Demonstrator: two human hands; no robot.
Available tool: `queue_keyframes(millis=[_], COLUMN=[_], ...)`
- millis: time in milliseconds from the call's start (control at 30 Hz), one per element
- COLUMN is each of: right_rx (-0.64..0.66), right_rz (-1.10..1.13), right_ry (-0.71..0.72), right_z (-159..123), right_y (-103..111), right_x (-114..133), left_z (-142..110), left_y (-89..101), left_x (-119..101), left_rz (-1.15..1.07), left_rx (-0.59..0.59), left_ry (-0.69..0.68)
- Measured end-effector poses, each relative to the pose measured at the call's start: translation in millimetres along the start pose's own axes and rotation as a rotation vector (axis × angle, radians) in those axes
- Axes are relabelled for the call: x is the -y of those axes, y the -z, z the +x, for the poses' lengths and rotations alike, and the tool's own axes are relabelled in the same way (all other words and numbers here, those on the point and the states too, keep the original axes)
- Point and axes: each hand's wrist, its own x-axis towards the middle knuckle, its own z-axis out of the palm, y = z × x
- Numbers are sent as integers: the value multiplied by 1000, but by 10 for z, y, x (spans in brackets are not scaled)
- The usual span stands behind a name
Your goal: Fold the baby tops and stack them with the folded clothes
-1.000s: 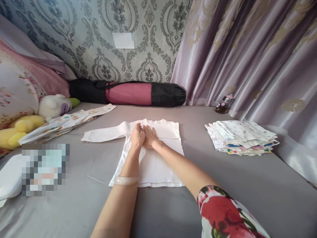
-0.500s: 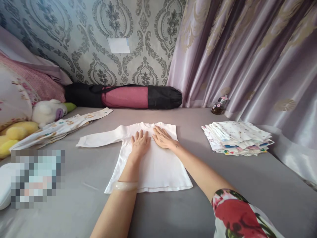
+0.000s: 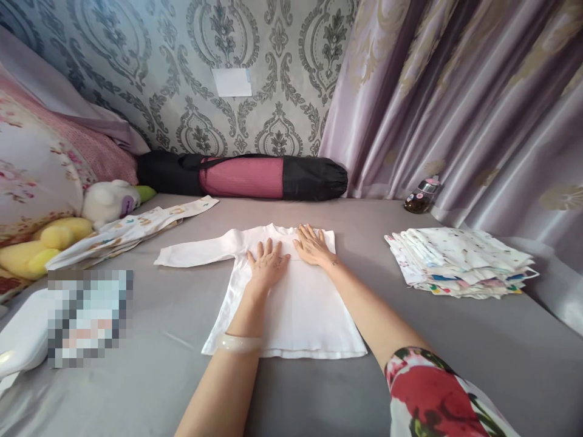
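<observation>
A small white long-sleeved shirt [image 3: 296,309] lies flat on the grey sheet in front of me, its collar away from me. One sleeve stretches out to the left; no sleeve sticks out on the right side. My left hand [image 3: 268,262] rests palm down on the upper chest of the shirt, fingers spread. Further right, my right hand [image 3: 313,246] lies flat near the collar and right shoulder, fingers extended. Neither hand grips the cloth. Whatever is under the palms is hidden.
Folded clothes [image 3: 464,261] are stacked at the right, with a dark bottle [image 3: 421,195] behind them. Patterned pants [image 3: 132,233], plush toys [image 3: 109,203] and a blurred item [image 3: 91,321] lie at the left. A long black and maroon bag [image 3: 241,177] lies against the wall.
The view has shifted slightly, so most things appear further right. Both hands stay flat on the shirt; the right hand sits a little nearer the collar and shoulder.
</observation>
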Motion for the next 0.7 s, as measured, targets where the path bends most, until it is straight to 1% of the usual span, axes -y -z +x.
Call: queue_keyframes(millis=[67, 133, 200, 267, 333, 433, 500, 600, 633, 700], right_rx=[15, 32, 51, 51, 11, -34, -20, -38, -45, -54], right_rz=[-5, -5, -2, -6, -15, 18, 66, 108, 117, 117], right_ry=[6, 5, -14, -44, -37, 80, 193, 338, 365, 365], right_z=[-5, -4, 7, 25, 43, 66, 86, 130, 149, 193], right_y=[18, 52, 91, 126, 145, 128, 85, 1, -26, -72], right_x=[-2, 1, 23, 82, 196, 473, 706, 1050, 1147, 1293], left_z=[17, 46, 84, 122, 148, 144, 103, -3, -41, -98], left_y=[23, 76, 167, 288, 424, 606, 692, 767, 780, 791], left_x=[29, 73, 139, 238, 372, 621, 780, 941, 971, 1011], left_rz=[-75, -226, -464, -707, -868, -942, -915, -770, -724, -685], left_rx=[-19, -68, -129, -194, -275, -429, -552, -765, -822, -896], left_ry=[-2, -7, 17, 70, 122, 208, 339, 649, 762, 953])
